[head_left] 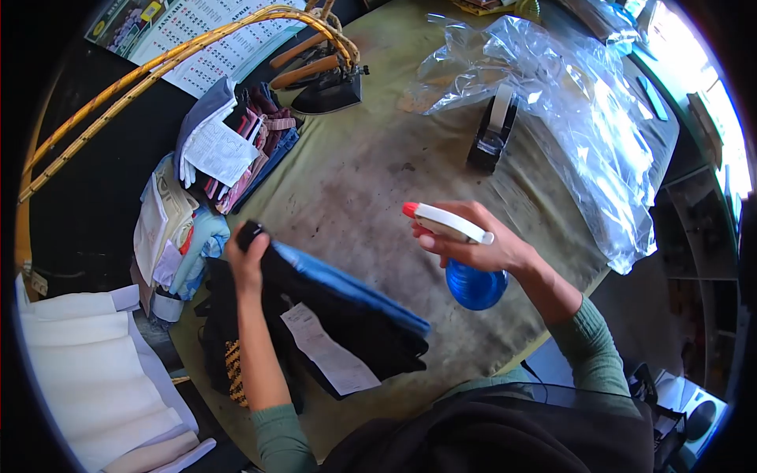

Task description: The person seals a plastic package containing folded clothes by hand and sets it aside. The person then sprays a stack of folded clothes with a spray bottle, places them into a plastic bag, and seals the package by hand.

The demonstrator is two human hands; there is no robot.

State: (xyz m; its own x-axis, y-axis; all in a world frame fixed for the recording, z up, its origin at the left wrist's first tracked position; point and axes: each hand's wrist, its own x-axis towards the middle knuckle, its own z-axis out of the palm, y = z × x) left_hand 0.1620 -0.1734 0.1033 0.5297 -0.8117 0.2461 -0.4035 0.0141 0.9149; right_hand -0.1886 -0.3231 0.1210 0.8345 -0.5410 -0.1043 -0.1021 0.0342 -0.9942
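Glares white from the opening (714, 71) at upper right, glinting hard off the clear plastic (583, 110). Falls softer and dimmer across the table (355, 169), with muted shadows. Bows at the edges in fisheye distortion, fading to black corners. Blurs slightly at the left hand (248, 256).

Beyond the left grip (249, 251) there were a stack of clothes (274, 142) and, farther, an iron (331, 93) and a calendar (188, 38). A bundle (169, 229) lay just left of this grip; a white cloth (95, 359) lay nearer the body. Beyond the right grip (465, 232) stood a tape dispenser (490, 142), with clear plastic (603, 146) to its right.
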